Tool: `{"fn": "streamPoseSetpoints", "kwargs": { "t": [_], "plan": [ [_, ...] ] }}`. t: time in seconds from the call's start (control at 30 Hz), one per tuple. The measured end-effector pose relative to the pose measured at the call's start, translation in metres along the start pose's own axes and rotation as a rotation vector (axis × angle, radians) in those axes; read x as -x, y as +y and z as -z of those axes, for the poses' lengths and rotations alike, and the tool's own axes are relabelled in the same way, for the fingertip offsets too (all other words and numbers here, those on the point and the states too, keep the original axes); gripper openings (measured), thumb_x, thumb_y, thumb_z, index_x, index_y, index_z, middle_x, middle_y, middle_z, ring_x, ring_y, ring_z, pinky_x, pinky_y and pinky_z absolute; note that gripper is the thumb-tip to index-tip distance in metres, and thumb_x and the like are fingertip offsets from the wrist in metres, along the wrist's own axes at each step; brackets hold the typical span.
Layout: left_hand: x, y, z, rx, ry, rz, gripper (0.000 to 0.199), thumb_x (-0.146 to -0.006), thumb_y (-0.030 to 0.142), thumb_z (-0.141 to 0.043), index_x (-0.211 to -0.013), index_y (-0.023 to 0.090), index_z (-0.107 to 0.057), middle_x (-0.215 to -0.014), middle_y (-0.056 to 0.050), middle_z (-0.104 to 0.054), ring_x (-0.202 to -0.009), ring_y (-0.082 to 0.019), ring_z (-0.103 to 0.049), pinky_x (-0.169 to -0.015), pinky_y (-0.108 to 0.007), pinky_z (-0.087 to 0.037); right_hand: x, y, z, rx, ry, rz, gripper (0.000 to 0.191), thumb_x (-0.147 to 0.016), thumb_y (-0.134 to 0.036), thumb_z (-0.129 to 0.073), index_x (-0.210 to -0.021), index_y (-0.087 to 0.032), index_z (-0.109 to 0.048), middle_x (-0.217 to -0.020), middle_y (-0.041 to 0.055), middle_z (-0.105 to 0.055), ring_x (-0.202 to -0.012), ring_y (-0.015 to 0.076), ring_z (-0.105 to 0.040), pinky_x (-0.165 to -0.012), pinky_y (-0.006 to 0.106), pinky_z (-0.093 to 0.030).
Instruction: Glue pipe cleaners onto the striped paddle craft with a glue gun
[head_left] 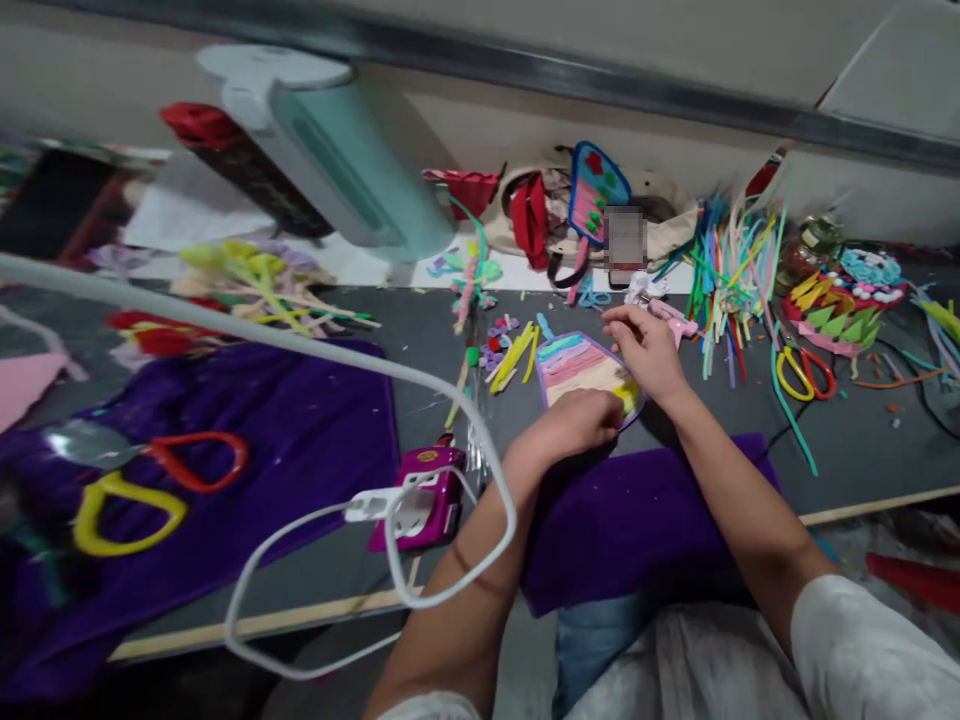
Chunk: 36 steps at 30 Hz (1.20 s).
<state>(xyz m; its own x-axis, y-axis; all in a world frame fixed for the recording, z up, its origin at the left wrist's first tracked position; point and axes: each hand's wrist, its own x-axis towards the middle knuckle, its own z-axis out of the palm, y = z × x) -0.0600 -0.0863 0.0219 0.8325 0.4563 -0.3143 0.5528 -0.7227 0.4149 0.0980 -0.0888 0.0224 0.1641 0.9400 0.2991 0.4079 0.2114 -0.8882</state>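
A striped fuzzy craft piece (574,372), fan-shaped with a purple border, lies on the dark table. Its bands run from blue through pink to cream, with yellow at the lower right corner. Over its lower edge, my left hand (585,422) is closed, fingers curled down onto the piece beside the yellow; the fingertips are hidden. My right hand (646,345) hovers at the piece's right edge, thumb and fingers bent but apart, with nothing visible between them. Just left of the piece lie short yellow strips (514,358). A purple cloth (630,530) hangs over the table edge below my hands.
A white cable (420,385) loops across the left foreground near a magenta power strip (427,495). Scissors (161,480) rest on purple cloth at left; more scissors (804,372) lie right. Pipe cleaners (735,270) are bundled behind. A pale green appliance (367,160) stands at the back.
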Motion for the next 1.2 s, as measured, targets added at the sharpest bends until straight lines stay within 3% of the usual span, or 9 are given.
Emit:
{"fn": "streamPoseSetpoints", "kwargs": {
  "t": [0.23,0.4,0.53,0.67,0.77,0.83,0.93,1.1,1.2],
  "plan": [
    [0.003,0.0,0.007,0.018,-0.018,-0.014,0.014,-0.086,0.019,-0.063,-0.095,0.018,-0.073,-0.093,-0.005,-0.077,-0.084,-0.021,-0.067,-0.071,-0.028,-0.04,0.045,0.008,0.091,0.519,0.181,-0.08,0.024,-0.101,-0.032,-0.05,-0.107,-0.024,-0.073,-0.113,0.0088,-0.078,-0.103,0.0256,-0.072,-0.094,0.041,-0.055],
    [0.002,0.001,0.009,0.011,-0.049,-0.026,0.014,-0.086,0.02,-0.06,-0.092,0.018,-0.073,-0.092,-0.005,-0.077,-0.083,-0.02,-0.067,-0.071,-0.028,-0.04,0.069,0.03,0.195,1.13,0.315,-0.616,0.033,-0.099,-0.018,-0.046,-0.117,-0.013,-0.073,-0.119,0.0219,-0.075,-0.111,0.0321,-0.071,-0.092,0.041,-0.052],
    [0.002,0.001,0.008,0.005,-0.047,-0.011,0.014,-0.087,0.02,-0.061,-0.094,0.018,-0.073,-0.093,-0.006,-0.077,-0.084,-0.02,-0.067,-0.072,-0.028,-0.041,0.078,0.056,0.238,1.26,0.119,-0.839,0.039,-0.092,-0.019,-0.063,-0.129,-0.008,-0.068,-0.126,0.0275,-0.072,-0.116,0.0359,-0.07,-0.091,0.041,-0.052],
    [0.002,0.003,0.009,0.017,-0.052,-0.012,0.015,-0.087,0.019,-0.061,-0.095,0.017,-0.074,-0.094,-0.005,-0.077,-0.083,-0.019,-0.066,-0.072,-0.026,-0.04,0.08,0.068,0.25,1.198,0.11,-0.791,0.039,-0.087,-0.018,-0.069,-0.125,-0.01,-0.071,-0.123,0.0252,-0.074,-0.115,0.0359,-0.071,-0.094,0.043,-0.052],
    [0.003,0.005,0.01,0.019,-0.059,-0.004,0.015,-0.087,0.018,-0.062,-0.095,0.017,-0.074,-0.093,-0.005,-0.077,-0.082,-0.019,-0.066,-0.07,-0.026,-0.039,0.086,0.06,0.261,0.937,0.308,-0.726,0.029,-0.079,-0.016,-0.074,-0.107,-0.014,-0.076,-0.098,0.0175,-0.076,-0.098,0.0331,-0.073,-0.091,0.046,-0.054],
    [0.003,0.006,0.01,0.016,-0.054,-0.008,0.014,-0.087,0.018,-0.063,-0.095,0.017,-0.075,-0.092,-0.005,-0.077,-0.082,-0.019,-0.066,-0.069,-0.027,-0.038,0.096,0.048,0.269,0.747,0.453,-0.728,0.026,-0.072,-0.016,-0.076,-0.098,-0.019,-0.076,-0.078,0.0092,-0.071,-0.076,0.0279,-0.069,-0.079,0.046,-0.055],
    [0.003,0.006,0.01,0.01,-0.037,-0.014,0.014,-0.087,0.018,-0.064,-0.096,0.017,-0.075,-0.093,-0.005,-0.077,-0.084,-0.02,-0.066,-0.069,-0.028,-0.037,0.113,0.019,0.269,0.503,0.581,-0.706,0.034,-0.068,-0.023,-0.078,-0.101,-0.024,-0.073,-0.072,0.0046,-0.064,-0.055,0.0211,-0.055,-0.058,0.043,-0.05],
    [0.004,0.007,0.011,0.0,-0.027,-0.011,0.014,-0.087,0.018,-0.065,-0.097,0.018,-0.075,-0.097,-0.006,-0.077,-0.089,-0.021,-0.067,-0.071,-0.028,-0.038,0.116,-0.032,0.231,0.072,0.654,-0.548,0.052,-0.058,-0.033,-0.078,-0.108,-0.037,-0.064,-0.077,0.0022,-0.058,-0.057,0.0181,-0.051,-0.05,0.036,-0.04],
    [0.006,0.009,0.012,-0.006,-0.027,0.002,0.013,-0.088,0.018,-0.065,-0.097,0.018,-0.075,-0.098,-0.006,-0.078,-0.09,-0.021,-0.067,-0.072,-0.028,-0.038,0.091,-0.054,0.197,-0.187,0.434,-0.407,0.044,-0.061,-0.049,-0.084,-0.096,-0.037,-0.061,-0.078,-0.0015,-0.049,-0.054,0.0127,-0.042,-0.045,0.028,-0.031]
  ]
}}
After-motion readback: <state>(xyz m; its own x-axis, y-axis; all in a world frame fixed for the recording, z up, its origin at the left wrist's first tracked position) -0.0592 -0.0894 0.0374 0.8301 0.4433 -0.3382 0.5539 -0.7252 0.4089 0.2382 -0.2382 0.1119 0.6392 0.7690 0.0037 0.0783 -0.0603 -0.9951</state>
